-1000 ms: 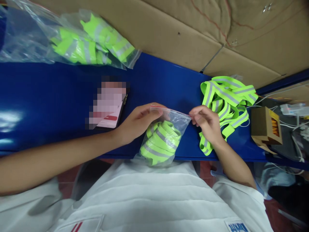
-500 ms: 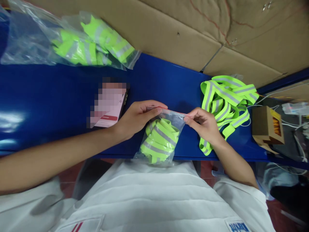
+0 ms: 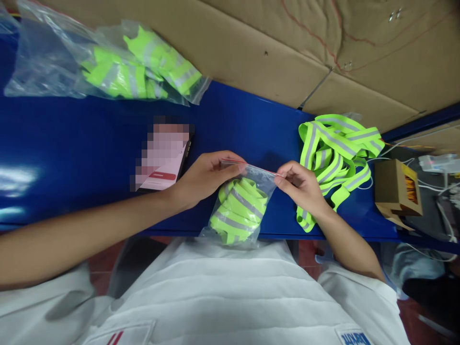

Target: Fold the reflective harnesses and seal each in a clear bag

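Clear zip bag [image 3: 264, 179] at blue table's [image 3: 251, 110] near edge, rolled neon-yellow strap [image 3: 241, 208] inside. Left hand [image 3: 212, 177] pinches red-lined top edge between thumb and fingers; right hand [image 3: 300, 184] pinches its other end. Loose neon straps [image 3: 336, 136] just beyond right hand. Phone [image 3: 161, 160] near left wrist.

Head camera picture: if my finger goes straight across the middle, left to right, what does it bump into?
Phone → left hand → held bag → right hand → loose strap → box.
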`<move>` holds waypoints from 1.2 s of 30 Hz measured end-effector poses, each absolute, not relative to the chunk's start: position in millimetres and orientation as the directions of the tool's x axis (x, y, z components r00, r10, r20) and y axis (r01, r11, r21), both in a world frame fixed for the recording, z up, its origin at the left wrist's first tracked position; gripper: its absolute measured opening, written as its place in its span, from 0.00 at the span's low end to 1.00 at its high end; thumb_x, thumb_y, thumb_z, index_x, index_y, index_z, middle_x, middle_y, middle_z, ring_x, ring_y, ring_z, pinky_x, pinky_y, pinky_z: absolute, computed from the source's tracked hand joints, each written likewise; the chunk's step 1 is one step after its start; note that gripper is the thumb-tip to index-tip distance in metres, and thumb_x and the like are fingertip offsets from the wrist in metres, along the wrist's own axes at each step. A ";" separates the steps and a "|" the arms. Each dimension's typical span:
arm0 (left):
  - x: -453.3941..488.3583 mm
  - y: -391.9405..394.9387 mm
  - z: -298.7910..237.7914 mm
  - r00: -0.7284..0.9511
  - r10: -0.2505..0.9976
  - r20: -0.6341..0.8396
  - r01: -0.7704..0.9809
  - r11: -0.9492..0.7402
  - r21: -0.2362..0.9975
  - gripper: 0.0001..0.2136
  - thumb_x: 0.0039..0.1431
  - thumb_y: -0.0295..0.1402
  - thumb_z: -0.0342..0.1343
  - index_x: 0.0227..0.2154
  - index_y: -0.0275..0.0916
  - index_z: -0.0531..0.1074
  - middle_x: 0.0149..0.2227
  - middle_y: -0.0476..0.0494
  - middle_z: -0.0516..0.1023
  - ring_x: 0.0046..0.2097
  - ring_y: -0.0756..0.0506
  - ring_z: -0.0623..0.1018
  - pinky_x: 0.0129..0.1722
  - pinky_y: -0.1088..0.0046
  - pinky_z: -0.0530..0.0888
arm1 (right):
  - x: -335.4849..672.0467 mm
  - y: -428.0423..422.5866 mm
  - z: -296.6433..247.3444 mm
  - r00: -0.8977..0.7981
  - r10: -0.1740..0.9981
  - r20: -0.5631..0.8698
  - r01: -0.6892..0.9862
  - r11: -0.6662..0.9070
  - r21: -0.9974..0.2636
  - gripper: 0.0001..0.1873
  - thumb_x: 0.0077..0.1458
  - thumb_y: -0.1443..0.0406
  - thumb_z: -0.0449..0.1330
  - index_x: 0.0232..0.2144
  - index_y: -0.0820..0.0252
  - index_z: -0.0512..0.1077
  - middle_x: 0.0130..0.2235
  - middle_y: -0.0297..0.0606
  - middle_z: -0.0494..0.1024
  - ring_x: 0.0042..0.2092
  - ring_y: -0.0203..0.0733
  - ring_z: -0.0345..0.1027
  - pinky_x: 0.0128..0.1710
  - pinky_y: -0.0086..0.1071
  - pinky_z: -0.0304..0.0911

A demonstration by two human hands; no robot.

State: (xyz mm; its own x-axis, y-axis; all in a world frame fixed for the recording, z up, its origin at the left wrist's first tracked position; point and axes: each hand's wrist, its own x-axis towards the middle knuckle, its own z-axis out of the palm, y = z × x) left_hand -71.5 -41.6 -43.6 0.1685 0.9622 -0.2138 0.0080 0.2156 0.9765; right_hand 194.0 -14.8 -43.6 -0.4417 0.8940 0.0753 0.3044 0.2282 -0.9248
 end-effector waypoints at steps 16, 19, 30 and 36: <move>-70.9 -45.7 -44.1 0.245 0.958 -0.151 0.129 0.122 0.984 0.15 0.62 0.45 0.66 0.41 0.38 0.84 0.39 0.43 0.86 0.39 0.47 0.82 0.38 0.75 0.76 | 189.1 -19.5 -51.4 -0.453 0.889 0.060 0.384 0.256 -0.887 0.11 0.64 0.55 0.67 0.39 0.57 0.80 0.33 0.34 0.81 0.30 0.34 0.71 0.29 0.28 0.66; -70.5 -46.1 -43.7 0.235 0.958 -0.167 0.136 0.138 0.981 0.15 0.62 0.45 0.66 0.42 0.38 0.84 0.39 0.43 0.86 0.39 0.46 0.82 0.37 0.75 0.76 | 188.3 -20.5 -51.9 -0.452 0.886 0.104 0.380 0.297 -0.876 0.10 0.64 0.57 0.67 0.38 0.57 0.80 0.33 0.34 0.81 0.30 0.34 0.71 0.30 0.28 0.66; -69.3 -46.9 -43.5 0.220 0.967 -0.129 0.121 0.104 0.987 0.13 0.62 0.43 0.66 0.40 0.39 0.85 0.39 0.45 0.87 0.40 0.47 0.83 0.39 0.78 0.75 | 184.8 -22.2 -49.8 -0.466 0.871 0.159 0.368 0.353 -0.860 0.07 0.65 0.59 0.67 0.39 0.57 0.79 0.33 0.33 0.81 0.30 0.34 0.71 0.30 0.28 0.67; -69.0 -48.6 -44.4 0.220 0.969 -0.111 0.136 0.082 0.987 0.14 0.63 0.45 0.66 0.40 0.38 0.85 0.40 0.44 0.87 0.40 0.46 0.83 0.39 0.76 0.76 | 183.8 -23.2 -50.9 -0.458 0.872 0.173 0.392 0.373 -0.841 0.07 0.64 0.60 0.67 0.39 0.58 0.79 0.33 0.34 0.81 0.31 0.34 0.72 0.30 0.29 0.66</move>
State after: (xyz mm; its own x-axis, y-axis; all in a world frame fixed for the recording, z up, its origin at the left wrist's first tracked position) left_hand -69.0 -48.6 -44.4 0.2203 0.9691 -0.1111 0.1359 0.0823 0.9873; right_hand 183.8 -23.2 -50.9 -0.4581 0.8719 0.1732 0.3919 0.3729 -0.8411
